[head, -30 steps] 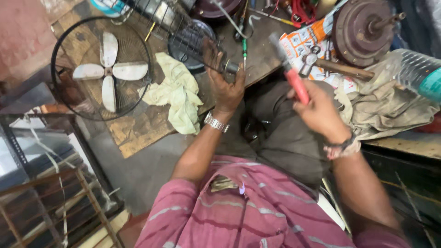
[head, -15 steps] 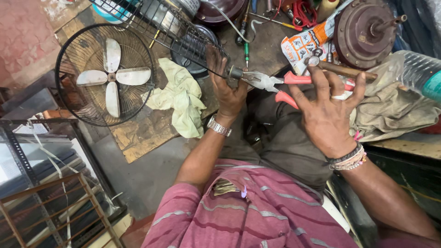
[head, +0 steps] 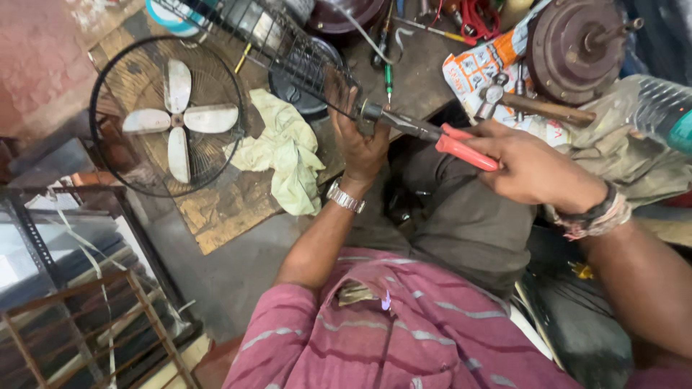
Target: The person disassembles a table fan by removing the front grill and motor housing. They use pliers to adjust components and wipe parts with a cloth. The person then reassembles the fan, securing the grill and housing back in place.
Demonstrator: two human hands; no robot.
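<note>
— What is different from half a second back?

— The right hand [head: 537, 169] now has its fingers clenched round the red handles of the pliers [head: 432, 137], where earlier the palm lay spread and open over them. The hand also sits lower and further to the right, so the hammer [head: 519, 101] on the bench shows clear above it.

— And the left hand [head: 357, 140]?

— It has hardly moved. It is still gripping the lower edge of the black wire fan guard [head: 288, 54], fingers wrapped over the wires, a metal watch on the wrist.

— Where do the pliers sit against the fingers?

— The handles run out of the right fist toward the left, and the dark metal nose ends right at the left hand's fingertips, touching or just beside the guard's rim there. Whether the nose bites a wire I cannot tell.

— What lies around?

— A second fan [head: 173, 119] with pale blades in its cage rests on the brown board to the left, a yellow-green cloth [head: 288, 155] just beside it. A rusty round motor housing [head: 569, 47] stands at the top right, near a clear plastic bottle [head: 659, 104].
</note>
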